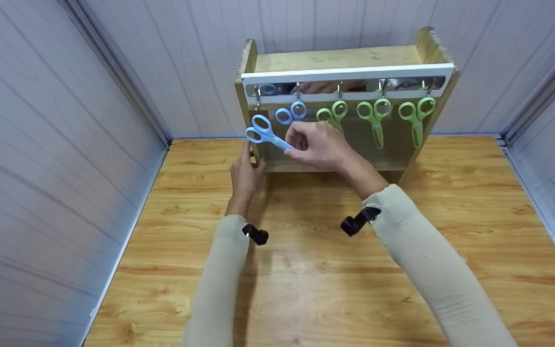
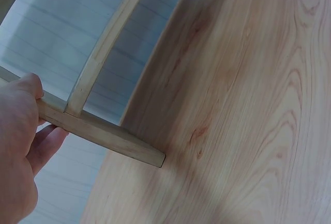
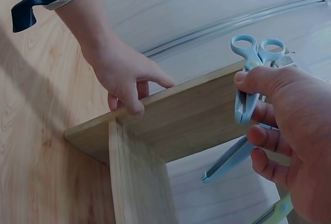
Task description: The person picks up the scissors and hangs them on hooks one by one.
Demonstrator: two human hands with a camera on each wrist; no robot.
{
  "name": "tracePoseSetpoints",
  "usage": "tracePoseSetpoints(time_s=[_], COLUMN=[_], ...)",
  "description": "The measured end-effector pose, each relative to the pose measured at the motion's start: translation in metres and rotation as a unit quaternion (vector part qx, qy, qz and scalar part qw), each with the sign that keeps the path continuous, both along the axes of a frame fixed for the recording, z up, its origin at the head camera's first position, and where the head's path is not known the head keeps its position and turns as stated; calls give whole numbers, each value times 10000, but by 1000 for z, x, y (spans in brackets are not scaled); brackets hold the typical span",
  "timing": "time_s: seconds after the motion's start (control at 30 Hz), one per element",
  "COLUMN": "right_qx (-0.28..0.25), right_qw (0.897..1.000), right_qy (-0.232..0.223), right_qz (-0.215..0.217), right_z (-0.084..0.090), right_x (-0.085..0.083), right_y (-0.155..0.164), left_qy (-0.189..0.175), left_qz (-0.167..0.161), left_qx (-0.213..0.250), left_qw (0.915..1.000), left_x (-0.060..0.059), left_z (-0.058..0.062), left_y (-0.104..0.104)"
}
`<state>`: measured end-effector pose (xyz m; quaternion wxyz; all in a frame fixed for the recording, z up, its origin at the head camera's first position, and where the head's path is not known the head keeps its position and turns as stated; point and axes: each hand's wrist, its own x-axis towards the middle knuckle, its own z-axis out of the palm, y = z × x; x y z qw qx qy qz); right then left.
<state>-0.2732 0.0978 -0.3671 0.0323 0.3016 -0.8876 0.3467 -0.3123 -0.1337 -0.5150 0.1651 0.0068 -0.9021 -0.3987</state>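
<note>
My right hand pinches a pair of light blue scissors by the blades, between thumb and fingers. Their finger loops point up and left, just below the leftmost metal hook of a wooden rack. My left hand grips the rack's left side board low down, thumb on one face and fingers on the other. A second pair of blue scissors hangs from the adjacent hook, its blades hidden behind my right hand in the head view.
Three pairs of green scissors, one at the far right, hang from hooks along the white-edged rail. The rack stands on a wood-grain surface near the back panel. Pale panels rise on both sides.
</note>
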Motion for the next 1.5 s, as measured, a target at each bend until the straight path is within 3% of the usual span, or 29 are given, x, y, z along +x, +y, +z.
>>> tracePoseSetpoints(time_s=[0.2, 0.57, 1.5], right_qx=[-207, -516, -658], right_qw=[9998, 9985, 9959], right_qy=[78, 102, 125], right_qz=[-27, -133, -611], right_z=[-1, -3, -22], right_x=[-2, -3, -5], right_y=[-3, -11, -22], left_qy=[63, -139, 261], left_qz=[-5, -55, -67], left_qx=[-39, 74, -47], left_qw=[10000, 9999, 9996], left_x=[1, 1, 1], left_z=[0, -1, -4], left_y=[0, 0, -1])
